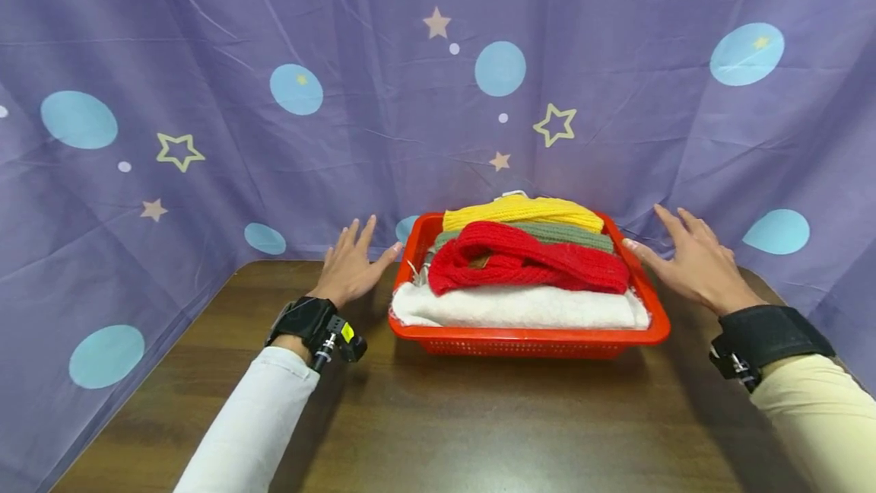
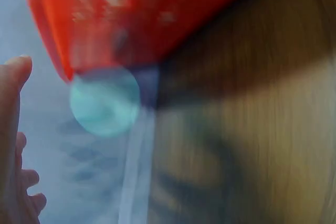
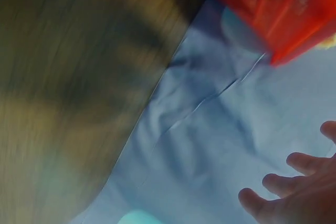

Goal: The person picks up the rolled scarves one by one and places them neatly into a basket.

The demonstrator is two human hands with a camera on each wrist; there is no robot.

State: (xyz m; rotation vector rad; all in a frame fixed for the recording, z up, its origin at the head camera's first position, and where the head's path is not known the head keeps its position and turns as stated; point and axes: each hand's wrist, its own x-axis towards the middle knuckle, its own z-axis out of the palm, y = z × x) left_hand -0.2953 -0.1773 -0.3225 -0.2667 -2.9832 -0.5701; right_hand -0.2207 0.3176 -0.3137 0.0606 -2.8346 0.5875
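Observation:
A red plastic basket (image 1: 527,345) stands on the table, filled with folded knitwear. Inside it, a white fleecy cloth (image 1: 520,306) lies at the front, with a red knitted piece (image 1: 547,265) on top of it. Behind these are a green ribbed knit (image 1: 568,233) and a yellow ribbed knit (image 1: 523,210). To the left of the basket my left hand (image 1: 352,268) is held with fingers spread, its thumb pointing toward the rim. On the other side, my right hand (image 1: 698,261) has its fingers spread, thumb tip close to the basket's right rim. Neither hand holds anything.
The brown wooden table (image 1: 438,432) extends in front of the basket. A purple curtain (image 1: 383,59) with stars and blue dots hangs right behind the table's back edge and along its left side.

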